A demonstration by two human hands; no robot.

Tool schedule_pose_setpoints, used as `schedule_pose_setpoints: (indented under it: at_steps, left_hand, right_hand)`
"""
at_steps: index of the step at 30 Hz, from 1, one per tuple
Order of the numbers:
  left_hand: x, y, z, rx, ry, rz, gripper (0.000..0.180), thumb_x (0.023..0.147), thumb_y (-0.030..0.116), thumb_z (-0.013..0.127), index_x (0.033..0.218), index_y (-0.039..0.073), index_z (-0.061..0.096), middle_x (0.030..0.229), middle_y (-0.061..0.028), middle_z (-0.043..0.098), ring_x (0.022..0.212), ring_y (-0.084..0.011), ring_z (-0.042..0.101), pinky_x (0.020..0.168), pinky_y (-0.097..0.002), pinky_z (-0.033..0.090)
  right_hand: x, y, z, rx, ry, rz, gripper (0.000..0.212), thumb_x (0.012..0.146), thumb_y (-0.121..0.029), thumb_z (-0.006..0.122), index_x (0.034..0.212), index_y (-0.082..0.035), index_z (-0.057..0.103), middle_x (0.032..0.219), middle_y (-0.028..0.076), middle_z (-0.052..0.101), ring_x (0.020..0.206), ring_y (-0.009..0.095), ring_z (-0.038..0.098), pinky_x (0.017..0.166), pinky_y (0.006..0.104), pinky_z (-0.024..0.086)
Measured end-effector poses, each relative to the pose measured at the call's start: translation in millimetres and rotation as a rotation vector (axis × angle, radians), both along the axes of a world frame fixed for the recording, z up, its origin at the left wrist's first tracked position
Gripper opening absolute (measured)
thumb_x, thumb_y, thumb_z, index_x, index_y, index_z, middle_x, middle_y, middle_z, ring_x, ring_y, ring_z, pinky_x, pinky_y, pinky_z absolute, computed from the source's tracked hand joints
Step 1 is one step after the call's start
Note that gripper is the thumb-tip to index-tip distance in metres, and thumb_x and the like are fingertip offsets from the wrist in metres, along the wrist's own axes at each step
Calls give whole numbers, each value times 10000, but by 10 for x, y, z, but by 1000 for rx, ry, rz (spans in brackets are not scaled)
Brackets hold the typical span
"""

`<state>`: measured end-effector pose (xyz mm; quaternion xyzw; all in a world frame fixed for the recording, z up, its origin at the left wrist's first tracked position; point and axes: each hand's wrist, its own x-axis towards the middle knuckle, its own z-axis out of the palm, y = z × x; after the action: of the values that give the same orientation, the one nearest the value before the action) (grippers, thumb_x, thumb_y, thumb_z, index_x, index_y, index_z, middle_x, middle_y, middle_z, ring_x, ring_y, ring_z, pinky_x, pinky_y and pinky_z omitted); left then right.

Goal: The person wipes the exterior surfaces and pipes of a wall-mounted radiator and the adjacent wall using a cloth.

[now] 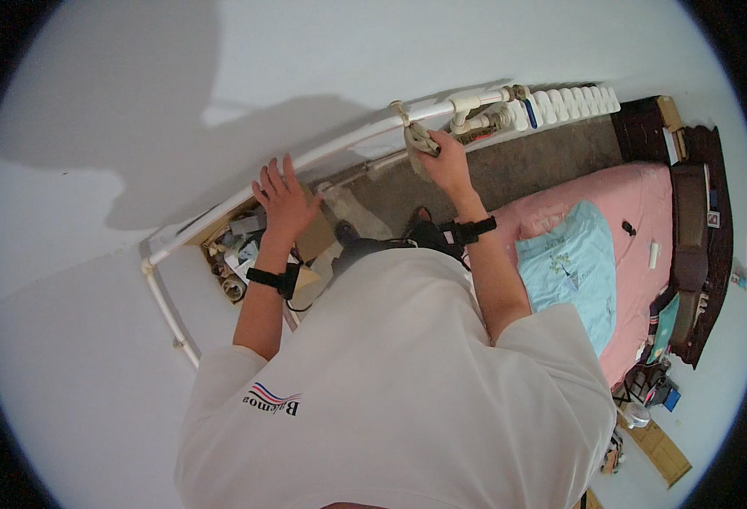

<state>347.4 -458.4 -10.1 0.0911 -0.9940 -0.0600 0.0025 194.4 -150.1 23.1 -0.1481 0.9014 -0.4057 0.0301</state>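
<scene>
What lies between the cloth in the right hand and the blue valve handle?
The head view shows cream pipe fittings and some white pipe between the cloth and the blue handle.

Looking like a bedroom in a lived-in home.
Showing this most plainly in a bed (598,182) wearing a pink sheet, in a light-blue printed cloth (560,293) lying on the bed, and in a dark headboard (690,225) standing at the bed's end. Adding to the domestic look with dark wooden furniture (634,127) near the headboard corner of the bed, a white finned radiator (577,107) across a strip of bare floor (552,153) from the bed, a white pipe (435,110) running on from the radiator, and a cluttered box (312,241) well apart from the bed.
</scene>
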Motion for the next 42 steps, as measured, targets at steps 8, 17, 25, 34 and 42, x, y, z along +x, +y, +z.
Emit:
schedule_pose_setpoints:
  at_steps: [8, 17, 25, 34, 42]
  left_hand:
    - [-20, -3, 37, 45, -29, 14, 1095, 833, 558, 718, 1580, 75, 79, 1536, -273, 179, 1422, -478, 171, 1092, -711, 129]
    - [-30, -8, 19, 28, -37, 21, 1086, 844, 548, 724, 1583, 81, 80, 1535, -267, 182, 1418, -481, 180, 1084, -713, 158]
    - [-48, 37, 117, 54, -49, 41, 1087, 818, 512, 765, 1579, 87, 116, 1538, -254, 201, 1431, -458, 186, 1095, -702, 161]
    - [-40, 54, 131, 63, -20, 49, 1095, 813, 511, 764, 1579, 85, 109, 1548, -241, 204, 1432, -463, 185, 1103, -705, 148]
    - [-42, 21, 67, 63, -30, 36, 1074, 838, 554, 724, 1580, 89, 102, 1553, -245, 194, 1430, -468, 188, 1097, -713, 148]
  right_hand:
    - [187, -93, 435, 7, 121, 165, 426, 749, -202, 760, 1128, -25, 677, 1078, 153, 660, 927, 388, 661, 807, 440, 544]
    - [108, -466, 442, -32, 301, 111, 401, 750, -182, 782, 1100, -12, 687, 1030, 128, 657, 855, 343, 672, 730, 406, 555]
    - [4, -469, 253, 146, 332, 20, 391, 759, -248, 799, 1070, -44, 677, 1003, 94, 632, 823, 338, 664, 677, 425, 544]
    - [102, -401, 174, 71, 291, -71, 349, 726, -244, 793, 995, -57, 671, 976, 119, 636, 828, 382, 652, 687, 465, 547]
    - [127, -273, 45, 155, 169, -95, 359, 720, -248, 797, 975, -24, 679, 948, 148, 628, 864, 398, 645, 728, 479, 537]
